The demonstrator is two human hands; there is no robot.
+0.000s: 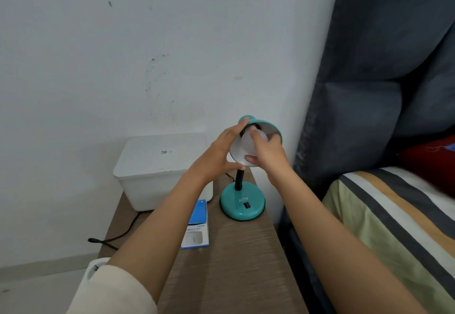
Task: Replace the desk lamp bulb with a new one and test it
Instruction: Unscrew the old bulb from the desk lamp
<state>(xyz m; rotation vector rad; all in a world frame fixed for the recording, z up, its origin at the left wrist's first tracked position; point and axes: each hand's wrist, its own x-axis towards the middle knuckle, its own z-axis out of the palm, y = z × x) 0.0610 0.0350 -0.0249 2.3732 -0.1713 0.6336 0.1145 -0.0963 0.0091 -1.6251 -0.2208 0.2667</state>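
1. Above the wood-grain surface (236, 259), the left hand (219, 156) cups the rim of the teal lamp shade (267, 126), fingers spread along its outside.
2. Inside the shade, the right hand (268, 151) grips the frosted white bulb (248, 146) (round, matte).
3. Below, the lamp's glossy round base (242, 205) stands beside a blue-and-white box (197, 225).

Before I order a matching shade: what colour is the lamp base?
Teal, with a black switch; the lamp base shows clearly in the head view.
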